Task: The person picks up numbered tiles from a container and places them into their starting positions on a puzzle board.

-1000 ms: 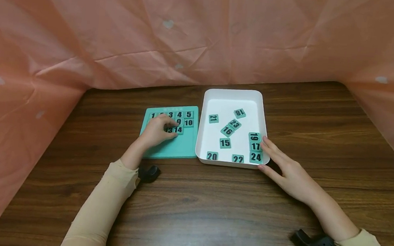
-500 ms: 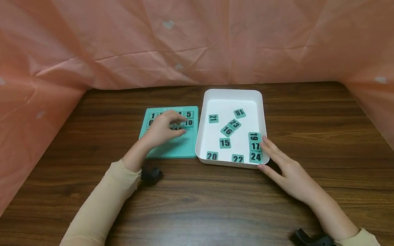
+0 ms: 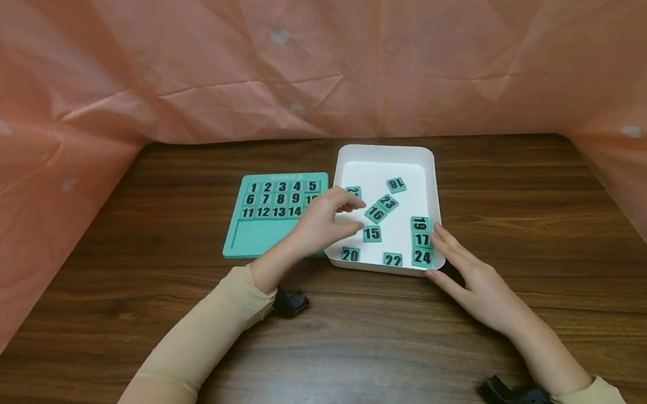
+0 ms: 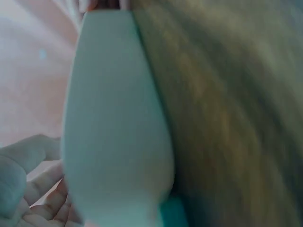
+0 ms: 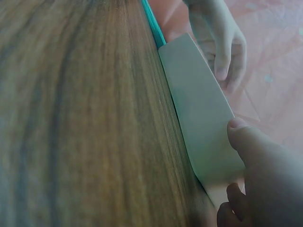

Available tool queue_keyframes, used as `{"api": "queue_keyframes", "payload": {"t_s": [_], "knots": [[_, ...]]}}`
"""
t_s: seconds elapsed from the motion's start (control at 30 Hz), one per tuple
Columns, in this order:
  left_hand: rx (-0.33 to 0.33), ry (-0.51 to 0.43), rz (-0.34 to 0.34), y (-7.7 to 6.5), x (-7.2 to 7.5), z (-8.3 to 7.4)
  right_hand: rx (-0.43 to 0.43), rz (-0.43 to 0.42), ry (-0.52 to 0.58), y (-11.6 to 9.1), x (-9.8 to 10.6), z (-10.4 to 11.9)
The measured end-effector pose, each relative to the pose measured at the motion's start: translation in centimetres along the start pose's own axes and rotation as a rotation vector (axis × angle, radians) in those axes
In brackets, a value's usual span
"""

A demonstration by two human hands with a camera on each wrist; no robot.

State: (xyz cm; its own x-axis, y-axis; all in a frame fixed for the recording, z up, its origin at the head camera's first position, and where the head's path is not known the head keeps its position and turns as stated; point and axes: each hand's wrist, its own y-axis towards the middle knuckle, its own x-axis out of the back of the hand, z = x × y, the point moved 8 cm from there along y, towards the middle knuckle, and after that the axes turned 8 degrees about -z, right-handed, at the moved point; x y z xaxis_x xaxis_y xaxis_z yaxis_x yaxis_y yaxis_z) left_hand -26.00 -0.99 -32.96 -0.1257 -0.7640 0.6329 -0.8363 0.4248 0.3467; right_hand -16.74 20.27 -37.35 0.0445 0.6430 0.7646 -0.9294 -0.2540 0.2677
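My left hand [image 3: 326, 223] hovers over the left side of a white tray [image 3: 434, 203], thumb and fingers apart with nothing between them. Ahead of its fingertips lie number tiles 16 [image 3: 377, 214] and 15 [image 3: 372, 234]; its fingers partly cover tile 21 [image 3: 353, 192]. With straight fingers my right hand [image 3: 475, 291] touches the tray's right front corner, beside tiles 19 [image 3: 420, 224], 17 [image 3: 422, 239] and 24 [image 3: 422, 257]. The right wrist view shows its thumb [image 5: 246, 137] at the rim. Left of the tray, a teal number board [image 3: 262, 235] bears tiles in rows, 1 through 14 legible where uncovered.
Tiles 18 [image 3: 396, 185] and 23 [image 3: 386, 203] lie farther back in the tray, tiles 20 [image 3: 350, 255] and 22 [image 3: 393, 259] along its front wall. Brown wooden table [image 3: 368, 343] surrounds tray and board. A pink curtain [image 3: 338, 54] hangs behind.
My left hand has moved right, from the board's third row near tile 14 to above the tray's left side, uncovering most of the board. My right hand stays at the tray corner.
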Motion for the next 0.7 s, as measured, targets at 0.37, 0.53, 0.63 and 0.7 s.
{"api": "queue_keyframes", "payload": {"t_s": [0.37,0.53,0.63,0.7], "knots": [[0.040,0.057,0.040,0.6,-3.1,-0.1,-0.008,0.010,0.002,0.0,0.0,-0.1],[0.040,0.096,0.039,0.6,-3.5,0.2,-0.006,0.011,0.006,0.0,0.0,-0.3],[0.018,0.189,0.066,0.7,-4.1,0.2,-0.009,0.012,0.008,0.0,0.0,-0.3],[-0.003,0.256,0.086,0.8,-4.5,0.2,-0.011,0.013,0.005,0.1,0.1,-0.3]]}}
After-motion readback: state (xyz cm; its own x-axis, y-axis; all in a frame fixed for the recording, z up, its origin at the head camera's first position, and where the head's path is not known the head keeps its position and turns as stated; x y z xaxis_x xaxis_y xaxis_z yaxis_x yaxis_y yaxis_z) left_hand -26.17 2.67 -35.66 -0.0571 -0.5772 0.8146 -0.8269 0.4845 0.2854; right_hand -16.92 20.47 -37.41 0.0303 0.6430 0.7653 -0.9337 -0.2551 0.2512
